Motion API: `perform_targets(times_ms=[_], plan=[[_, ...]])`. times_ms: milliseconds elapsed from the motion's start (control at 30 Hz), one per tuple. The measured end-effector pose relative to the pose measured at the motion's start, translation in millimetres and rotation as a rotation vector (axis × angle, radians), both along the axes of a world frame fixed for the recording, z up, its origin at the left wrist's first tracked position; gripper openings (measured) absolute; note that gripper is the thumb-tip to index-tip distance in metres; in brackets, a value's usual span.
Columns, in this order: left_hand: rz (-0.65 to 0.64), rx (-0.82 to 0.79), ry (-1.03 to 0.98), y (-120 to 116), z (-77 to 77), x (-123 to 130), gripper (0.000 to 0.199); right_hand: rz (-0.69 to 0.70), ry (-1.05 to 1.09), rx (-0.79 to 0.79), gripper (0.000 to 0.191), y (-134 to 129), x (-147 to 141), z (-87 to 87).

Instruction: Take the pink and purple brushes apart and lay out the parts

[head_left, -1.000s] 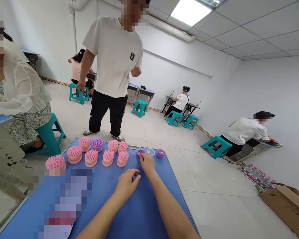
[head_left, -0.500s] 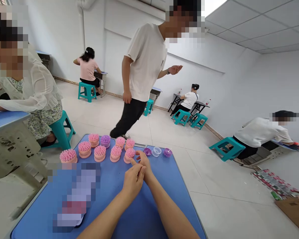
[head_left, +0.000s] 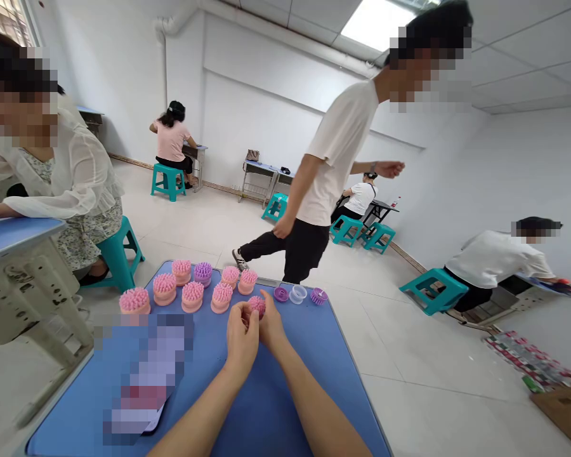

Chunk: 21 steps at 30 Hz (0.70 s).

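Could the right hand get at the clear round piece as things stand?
Probably yes: only bare blue tabletop shows between the right hand and the clear round piece. However, that hand and the left hand are holding a pink brush, so the right may need freeing first.

Your free lane is the bare blue tabletop right of your right hand, bounded beyond by three purple and clear parts. Leftward, a cluster of bristled brushes obstructs the far side, a blurred flat object the near side.
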State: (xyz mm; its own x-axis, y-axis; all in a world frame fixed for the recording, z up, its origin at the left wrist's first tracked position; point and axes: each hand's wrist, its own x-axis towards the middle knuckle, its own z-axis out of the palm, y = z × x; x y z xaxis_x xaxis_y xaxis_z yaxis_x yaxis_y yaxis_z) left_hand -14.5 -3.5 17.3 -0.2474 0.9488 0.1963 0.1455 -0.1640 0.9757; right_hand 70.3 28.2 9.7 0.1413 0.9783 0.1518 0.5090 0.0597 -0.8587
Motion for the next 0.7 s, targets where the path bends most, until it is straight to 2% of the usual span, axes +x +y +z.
perform_targets(times_ms=[67,133,267,400,467,533,600,700], plan=[[0.028,-0.004,0.038,3.2,-6.0,0.7,0.031,-0.022,0.076,-0.039,0.068,-8.2,10.6,2.7],[-0.008,-0.031,0.068,6.5,-11.7,1.3,0.044,-0.042,0.178,-0.074,0.07,-16.0,22.6,4.8],[-0.214,-0.108,0.07,12.3,-20.2,2.6,0.066,-0.029,0.39,-0.166,0.067,-28.3,44.1,5.8],[-0.438,-0.111,0.071,12.2,-23.1,4.9,0.079,-0.004,0.568,-0.238,0.06,-36.3,58.0,3.4],[-0.519,-0.099,0.092,10.5,-22.8,6.1,0.072,0.03,0.626,-0.273,0.055,-39.9,62.8,1.8],[-0.565,-0.078,0.128,8.9,-21.6,6.9,0.057,0.08,0.664,-0.325,0.052,-43.4,67.1,0.3],[-0.576,-0.061,0.185,8.1,-20.0,6.9,0.044,0.118,0.688,-0.375,0.053,-46.3,71.4,-0.9],[-0.578,-0.062,0.269,8.5,-17.3,5.6,0.042,0.126,0.716,-0.405,0.055,-48.5,77.5,-1.7]])
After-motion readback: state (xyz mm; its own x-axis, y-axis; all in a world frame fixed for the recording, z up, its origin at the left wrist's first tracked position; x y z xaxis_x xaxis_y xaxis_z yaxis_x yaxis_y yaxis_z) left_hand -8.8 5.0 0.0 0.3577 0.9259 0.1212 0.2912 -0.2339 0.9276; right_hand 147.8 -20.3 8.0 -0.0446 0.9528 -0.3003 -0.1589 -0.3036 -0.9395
